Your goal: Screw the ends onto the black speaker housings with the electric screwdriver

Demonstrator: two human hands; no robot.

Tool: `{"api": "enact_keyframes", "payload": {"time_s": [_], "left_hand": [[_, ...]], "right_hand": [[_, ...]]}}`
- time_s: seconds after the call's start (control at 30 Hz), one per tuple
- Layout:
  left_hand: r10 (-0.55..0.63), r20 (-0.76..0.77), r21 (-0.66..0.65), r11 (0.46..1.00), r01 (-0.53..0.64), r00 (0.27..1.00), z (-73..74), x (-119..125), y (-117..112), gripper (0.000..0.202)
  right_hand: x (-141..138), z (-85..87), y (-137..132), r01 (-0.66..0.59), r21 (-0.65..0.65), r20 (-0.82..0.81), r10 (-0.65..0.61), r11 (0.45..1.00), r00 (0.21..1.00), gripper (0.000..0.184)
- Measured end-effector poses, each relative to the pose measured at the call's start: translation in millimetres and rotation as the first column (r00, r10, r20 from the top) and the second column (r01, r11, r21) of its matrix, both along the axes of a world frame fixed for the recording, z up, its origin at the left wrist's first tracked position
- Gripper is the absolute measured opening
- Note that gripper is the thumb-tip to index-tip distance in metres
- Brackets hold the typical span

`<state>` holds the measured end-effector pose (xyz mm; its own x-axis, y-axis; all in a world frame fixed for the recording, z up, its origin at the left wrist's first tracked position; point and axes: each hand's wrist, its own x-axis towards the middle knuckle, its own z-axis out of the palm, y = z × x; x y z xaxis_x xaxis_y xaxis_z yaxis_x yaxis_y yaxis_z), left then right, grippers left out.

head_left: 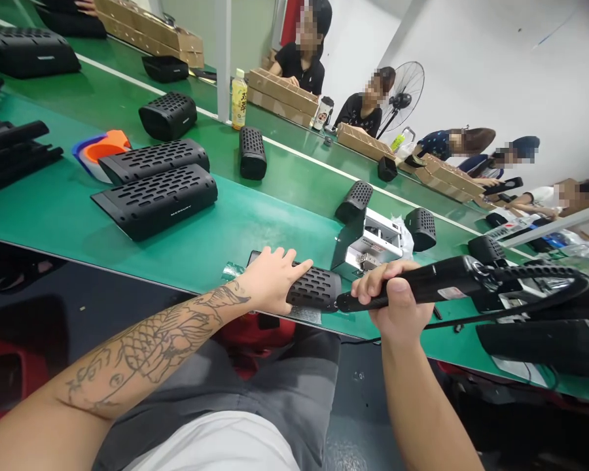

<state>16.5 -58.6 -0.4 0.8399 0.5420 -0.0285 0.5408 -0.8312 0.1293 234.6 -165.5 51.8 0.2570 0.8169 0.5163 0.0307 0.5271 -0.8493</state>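
My right hand (397,297) is wrapped round a black electric screwdriver (434,281), which lies nearly level and points left. The screwdriver's tip meets the right end of a black perforated housing (317,288) at the table's front edge. Across the left part of that housing lies my left hand (277,278), gripping it from above with the fingers apart. Part of the housing is hidden under this hand. Just behind it stands a metal box-shaped device (368,242), perhaps a screw feeder.
Two long perforated housings (161,199) lie at left, near orange and blue nested trays (101,154). More housings (252,154) sit on the green belt. Black parts (544,347) lie at right. Several people work along the far side, by cardboard boxes (282,98) and a bottle (239,101).
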Motion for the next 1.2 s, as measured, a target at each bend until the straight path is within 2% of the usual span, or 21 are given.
{"api": "enact_keyframes", "payload": {"time_s": [0.33,0.53,1.0,1.13,1.2], "left_hand": [[0.003,0.012,-0.015,1.0,-0.003,1.0,-2.4,0.5,0.2,0.112],[0.001,-0.017,-0.027,1.0,-0.001,1.0,3.1,0.7,-1.5,0.114],[0.018,-0.025,-0.075,0.997,-0.02,1.0,6.7,1.7,0.0,0.114],[0.018,-0.035,-0.081,0.997,-0.021,0.999,6.9,2.0,-0.6,0.114],[0.027,-0.035,-0.074,0.997,-0.029,0.999,7.0,2.5,-2.9,0.114]], "right_hand": [[-8.4,5.9,0.0,-0.068,-0.049,0.097,0.072,0.996,0.993,0.039],[-14.4,4.0,4.7,-0.152,-0.074,0.102,0.159,0.986,0.982,0.033],[-1.3,-7.1,-0.1,-0.169,-0.069,0.064,0.173,0.983,0.983,0.04],[-0.4,-2.8,-4.7,-0.146,-0.093,0.063,0.152,0.985,0.986,0.038],[6.4,2.9,-0.7,-0.099,-0.087,0.064,0.104,0.991,0.993,0.039]]}}
